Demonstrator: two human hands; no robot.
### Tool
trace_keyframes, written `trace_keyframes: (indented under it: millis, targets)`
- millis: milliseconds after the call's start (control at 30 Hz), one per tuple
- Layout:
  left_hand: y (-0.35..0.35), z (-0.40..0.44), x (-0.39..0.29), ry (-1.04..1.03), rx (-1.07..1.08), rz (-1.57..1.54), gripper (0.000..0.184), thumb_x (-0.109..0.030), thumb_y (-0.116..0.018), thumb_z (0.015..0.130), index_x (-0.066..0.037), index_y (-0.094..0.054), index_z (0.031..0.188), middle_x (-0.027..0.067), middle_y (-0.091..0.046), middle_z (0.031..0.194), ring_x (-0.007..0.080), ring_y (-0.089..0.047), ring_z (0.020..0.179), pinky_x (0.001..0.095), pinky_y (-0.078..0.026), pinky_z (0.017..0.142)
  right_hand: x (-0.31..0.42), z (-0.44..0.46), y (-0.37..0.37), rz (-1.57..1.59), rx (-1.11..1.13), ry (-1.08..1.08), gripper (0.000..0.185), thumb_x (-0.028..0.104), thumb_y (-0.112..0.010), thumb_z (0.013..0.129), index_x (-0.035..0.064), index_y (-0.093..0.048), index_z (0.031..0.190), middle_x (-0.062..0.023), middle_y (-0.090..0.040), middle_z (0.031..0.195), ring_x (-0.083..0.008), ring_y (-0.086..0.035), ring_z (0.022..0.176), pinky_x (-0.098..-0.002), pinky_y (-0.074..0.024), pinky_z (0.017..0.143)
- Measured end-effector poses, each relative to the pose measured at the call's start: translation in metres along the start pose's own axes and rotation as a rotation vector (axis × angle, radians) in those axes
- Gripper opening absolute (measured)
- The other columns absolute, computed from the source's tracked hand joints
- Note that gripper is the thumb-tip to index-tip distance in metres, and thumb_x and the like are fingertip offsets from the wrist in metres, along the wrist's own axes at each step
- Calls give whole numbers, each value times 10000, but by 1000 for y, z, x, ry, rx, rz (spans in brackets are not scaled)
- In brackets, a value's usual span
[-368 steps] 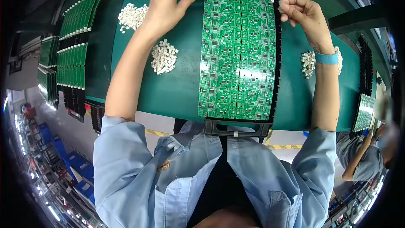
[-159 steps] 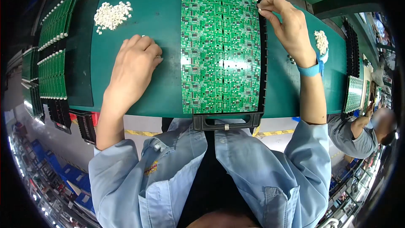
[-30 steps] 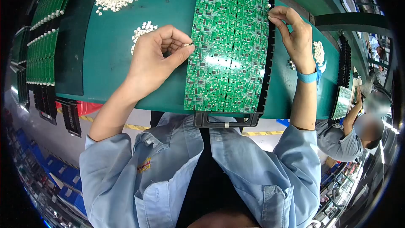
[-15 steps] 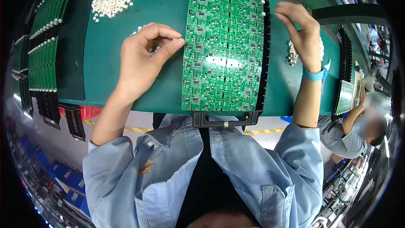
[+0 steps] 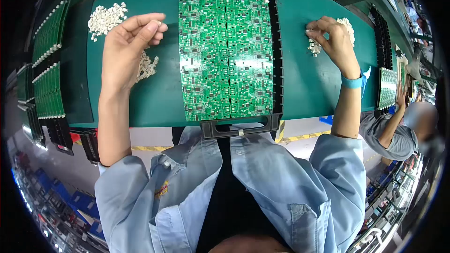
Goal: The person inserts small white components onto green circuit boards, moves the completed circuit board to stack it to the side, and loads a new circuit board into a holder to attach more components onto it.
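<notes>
A green circuit board panel (image 5: pixel 227 47) lies in a black slotted carrier (image 5: pixel 277 65), with a few small white connectors along its upper side edges. Left of the panel, my left hand (image 5: pixel 131 49) is closed in a pinch on a tiny white connector (image 5: pixel 160 23), apart from the board. Below its fingers is a pile of loose connectors (image 5: pixel 147 67), partly hidden by the hand. To the right, my right hand (image 5: pixel 335 42) pinches another small white piece, seemingly a connector (image 5: pixel 308 32), over a small connector group (image 5: pixel 314 48).
A larger pile of white connectors (image 5: pixel 107 18) lies at the upper left, and another pile (image 5: pixel 347 30) sits behind my right hand. Finished-looking green panels (image 5: pixel 49 89) stand in racks at the left. Another person (image 5: pixel 391 133) sits at the far right near a green panel (image 5: pixel 387 89).
My left hand has moved left, away from the board's edge. My right hand has dropped lower, toward the connectors on the right. The view has shifted, so the board appears further left.
</notes>
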State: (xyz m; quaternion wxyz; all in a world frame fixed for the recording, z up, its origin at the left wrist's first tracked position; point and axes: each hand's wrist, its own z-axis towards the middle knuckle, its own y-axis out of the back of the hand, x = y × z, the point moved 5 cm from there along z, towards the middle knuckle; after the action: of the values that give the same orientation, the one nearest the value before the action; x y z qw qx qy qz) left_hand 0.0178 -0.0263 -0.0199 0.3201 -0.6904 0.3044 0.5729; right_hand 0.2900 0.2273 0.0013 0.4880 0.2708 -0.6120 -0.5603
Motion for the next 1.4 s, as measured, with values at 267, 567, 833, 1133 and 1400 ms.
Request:
trace_keyframes:
  millis: [267, 567, 833, 1133, 1400]
  targets:
    - [5, 14, 1, 19, 71, -11, 154, -39, -623, 861, 62, -649, 975, 96, -658, 832, 111, -581, 728, 175, -460, 687, 19, 6, -3, -58, -66, 167, 81, 25, -662, 781, -31, -642, 836, -80, -600, 770, -185, -498, 595, -273, -396, 542]
    - [-13, 25, -15, -276, 55, 508, 105, -52, -640, 842, 29, -672, 902, 52, -654, 828, 104, -558, 685, 193, -444, 644, 12, 6, 0, 158, -41, -75, 76, 31, -610, 835, -17, -633, 890, -79, -596, 747, -152, -540, 613, -270, -427, 552]
    - [-20, 36, -17, -548, 91, 755, 77, -29, -624, 832, 14, -667, 879, 21, -633, 844, 111, -513, 637, 241, -417, 595, 11, 13, -5, 414, -87, -98, 89, 40, -603, 866, -34, -636, 903, -66, -627, 775, -125, -546, 636, -214, -446, 600]
    - [-25, 34, -26, -600, 139, 910, 77, -16, -618, 823, 18, -656, 881, 40, -626, 874, 145, -534, 680, 264, -429, 638, 31, 25, -3, 619, -5, -68, 125, 18, -591, 868, -44, -643, 963, -55, -613, 770, -112, -534, 644, -204, -442, 605]
    - [-27, 28, -40, -675, 129, 1049, 98, -10, -624, 811, 13, -653, 902, 45, -625, 879, 159, -536, 688, 265, -427, 639, 37, 37, -7, 565, 25, 36, 157, 17, -597, 865, -39, -656, 999, -51, -619, 788, -102, -526, 651, -205, -440, 605]
